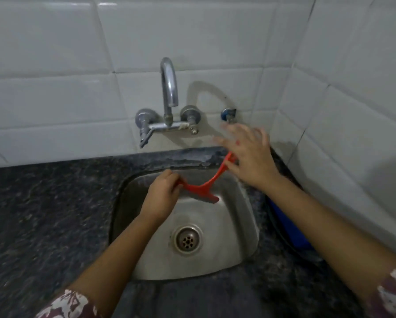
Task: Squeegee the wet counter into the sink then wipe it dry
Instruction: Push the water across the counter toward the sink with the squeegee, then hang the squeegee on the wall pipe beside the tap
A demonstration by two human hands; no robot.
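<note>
Wall (215, 31): white glossy tiles, meeting in a corner at the right side.
Counter (43, 214): dark speckled stone around the basin; the narrow strip behind the basin shines, so I judge it is wet there.
Sink (235, 214): steel basin set into the counter, with nothing standing inside it.
Tap (168, 88): fixed on the wall, spout curved over the back edge of the sink.
Right hand (247, 154): raised over the back right corner of the sink, palm down, fingers straight and spread, holding nothing. It is blurred, so I cannot tell if the thumb side touches the red tool.
Left hand (161, 193): over the left part of the basin, fingers curled tight around one end of the squeegee.
Squeegee (204, 185): red, held in the air above the sink. It runs from the left hand up to the back right corner under the right hand, and one branch points down into the basin.
Drain (188, 241): open strainer in the bottom of the sink.
Risk: only one hand grips the tool, at its end, so it could twist or slip into the basin. The back strip is narrow and close to the tap, so I think the blade may knock the fittings or push water against the wall instead of into the sink.
</note>
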